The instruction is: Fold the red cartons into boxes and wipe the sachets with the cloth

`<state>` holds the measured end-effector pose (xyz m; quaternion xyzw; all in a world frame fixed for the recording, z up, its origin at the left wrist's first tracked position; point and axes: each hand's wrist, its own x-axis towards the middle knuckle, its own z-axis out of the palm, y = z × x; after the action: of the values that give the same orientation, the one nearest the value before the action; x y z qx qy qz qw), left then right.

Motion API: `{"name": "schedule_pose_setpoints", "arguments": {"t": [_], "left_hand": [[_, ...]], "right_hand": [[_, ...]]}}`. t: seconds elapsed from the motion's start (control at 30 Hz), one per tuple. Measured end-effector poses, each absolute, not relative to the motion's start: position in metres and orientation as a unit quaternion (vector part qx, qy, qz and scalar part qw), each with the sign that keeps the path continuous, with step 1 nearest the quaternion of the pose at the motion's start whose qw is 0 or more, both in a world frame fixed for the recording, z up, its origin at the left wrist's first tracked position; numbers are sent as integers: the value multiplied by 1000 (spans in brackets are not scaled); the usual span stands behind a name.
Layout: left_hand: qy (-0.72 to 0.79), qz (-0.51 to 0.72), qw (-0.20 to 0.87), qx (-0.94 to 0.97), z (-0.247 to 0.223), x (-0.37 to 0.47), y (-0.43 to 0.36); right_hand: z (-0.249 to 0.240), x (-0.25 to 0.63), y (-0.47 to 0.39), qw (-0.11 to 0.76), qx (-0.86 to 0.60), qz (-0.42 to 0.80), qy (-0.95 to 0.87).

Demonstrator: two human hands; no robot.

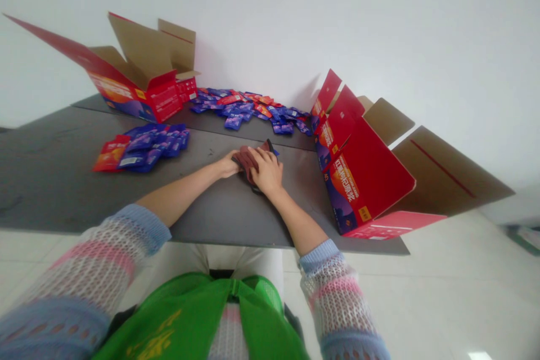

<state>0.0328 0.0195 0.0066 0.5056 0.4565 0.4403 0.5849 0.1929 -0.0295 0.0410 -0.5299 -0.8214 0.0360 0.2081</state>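
Both of your hands are on one folded maroon cloth (244, 158) above the desk (236, 219), straight ahead at 12 o'clock from you. Your left hand (229, 165) grasps its 9 o'clock edge; your right hand (268, 172) lies across its 3 o'clock side, covering more of it, its grip too hidden to tell. That cover also obscures the cloth's long axis. From the cloth, scattered packets (234, 108) lie toward 12, the nearer packets (158, 143) toward 9 to 10, and open boxes (371, 180) toward 3.
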Motion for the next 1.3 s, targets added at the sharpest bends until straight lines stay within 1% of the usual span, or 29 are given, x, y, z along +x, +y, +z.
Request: {"name": "schedule_pose_setpoints", "arguments": {"t": [0.07, 0.13, 0.3, 0.43, 0.5, 0.57, 0.67, 0.73, 0.8, 0.87, 1.0, 1.2, 1.3], "left_hand": [[382, 441, 649, 488, 4, 32, 23], [359, 424, 683, 473, 2, 32, 27], [428, 404, 697, 409, -1, 37, 31], [420, 419, 718, 365, -3, 39, 29], [430, 423, 718, 348, -3, 39, 29], [442, 423, 715, 338, -1, 40, 29], [444, 431, 708, 340, 3, 42, 27], [441, 444, 698, 347, 7, 43, 24], [441, 453, 689, 353, 9, 43, 22], [442, 449, 689, 359, 11, 44, 21], [439, 434, 698, 363, 10, 44, 22], [415, 368, 749, 362, 12, 34, 28], [396, 355, 766, 361, 17, 28, 28]], "right_hand": [[40, 196, -24, 194, -555, 33, -808], [39, 200, -17, 189, -582, 42, -790], [37, 214, 5, 189, -654, 66, -730], [35, 236, 24, 188, -686, 92, -697], [33, 246, 31, 198, -681, 120, -695], [32, 250, 32, 228, -659, 142, -703], [31, 240, 24, 278, -588, 139, -747], [31, 227, 13, 269, -536, 120, -791], [31, 215, 3, 242, -512, 99, -818], [30, 209, -1, 223, -517, 96, -821], [25, 217, 10, 222, -554, 132, -791], [18, 250, 40, 269, -690, 78, -667], [16, 259, 44, 348, -676, 107, -641]]}}
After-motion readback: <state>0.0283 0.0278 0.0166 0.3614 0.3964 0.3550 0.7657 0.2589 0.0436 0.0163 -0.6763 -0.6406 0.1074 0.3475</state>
